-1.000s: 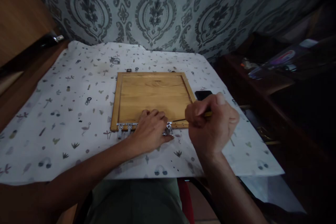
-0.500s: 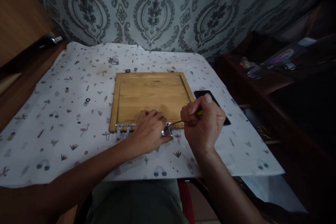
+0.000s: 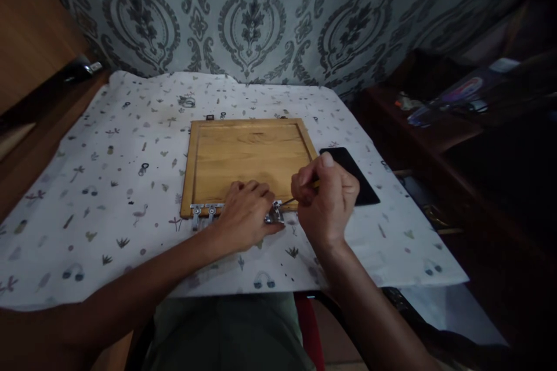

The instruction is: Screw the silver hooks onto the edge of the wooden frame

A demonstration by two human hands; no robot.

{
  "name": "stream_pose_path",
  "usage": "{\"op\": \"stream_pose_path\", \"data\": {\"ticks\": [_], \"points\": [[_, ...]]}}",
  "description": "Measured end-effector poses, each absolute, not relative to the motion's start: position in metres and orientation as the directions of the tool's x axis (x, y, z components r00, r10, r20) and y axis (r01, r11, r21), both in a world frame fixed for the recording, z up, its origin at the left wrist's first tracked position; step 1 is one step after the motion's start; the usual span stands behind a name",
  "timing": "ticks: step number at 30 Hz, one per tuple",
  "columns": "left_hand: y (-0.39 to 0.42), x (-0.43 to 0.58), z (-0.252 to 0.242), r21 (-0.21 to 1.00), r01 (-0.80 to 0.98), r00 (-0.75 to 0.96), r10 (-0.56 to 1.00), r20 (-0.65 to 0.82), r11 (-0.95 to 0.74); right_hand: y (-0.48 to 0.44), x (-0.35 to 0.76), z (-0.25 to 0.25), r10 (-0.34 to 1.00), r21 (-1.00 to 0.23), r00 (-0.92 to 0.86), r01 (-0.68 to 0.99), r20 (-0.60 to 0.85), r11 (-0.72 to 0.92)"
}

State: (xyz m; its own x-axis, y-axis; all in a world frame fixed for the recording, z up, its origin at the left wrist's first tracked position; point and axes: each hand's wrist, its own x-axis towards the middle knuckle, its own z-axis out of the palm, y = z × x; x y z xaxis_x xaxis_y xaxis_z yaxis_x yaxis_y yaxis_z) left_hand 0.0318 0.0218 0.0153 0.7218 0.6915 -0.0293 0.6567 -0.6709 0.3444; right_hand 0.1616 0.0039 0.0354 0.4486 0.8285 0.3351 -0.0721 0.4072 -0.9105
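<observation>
A framed wooden panel [image 3: 250, 151] lies flat on the table. Along its near edge, my left hand [image 3: 247, 215] holds a metal hinge [image 3: 275, 213] near the right end, thumb below and fingers over the wood. My right hand [image 3: 328, 200] is closed in a fist around a screwdriver [image 3: 289, 201], with a bit of yellow handle showing. The thin shaft points left, its tip at the hinge. To the left of my left hand, two similar hinges [image 3: 211, 213] sit on the same edge; the hand hides the stretch of edge beneath it.
A patterned white cloth [image 3: 108, 203] covers the table. Just right of the panel lies a flat black phone-like object [image 3: 354, 177]. A plastic bottle [image 3: 470, 90] rests on a dark shelf at the right. Patterned wallpaper [image 3: 252, 17] rises behind the table.
My right fist has shifted slightly left with the screwdriver, and its grip is turned a little. My left hand stays on the hinge. The whole view has drifted slightly.
</observation>
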Motion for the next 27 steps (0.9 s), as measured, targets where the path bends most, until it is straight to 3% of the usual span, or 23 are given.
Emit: {"op": "stream_pose_path", "data": {"ticks": [8,16,19,27], "points": [[0.035,0.006,0.04,0.53,0.624,0.656,0.754,0.045,-0.574,0.004,0.161,0.032,0.839,-0.897,0.415,-0.108,0.351,0.429],[0.036,0.001,0.037,0.571,0.586,0.687,0.726,0.027,-0.575,0.007,0.161,0.035,0.841,-0.894,0.416,-0.128,0.345,0.429],[0.031,0.009,0.034,0.55,0.569,0.725,0.689,0.016,-0.611,0.007,0.161,0.035,0.846,-0.893,0.411,-0.143,0.339,0.427],[0.017,0.029,0.029,0.34,0.647,0.73,0.684,-0.017,-0.682,0.006,0.163,0.034,0.846,-0.901,0.403,-0.105,0.349,0.421]]}}
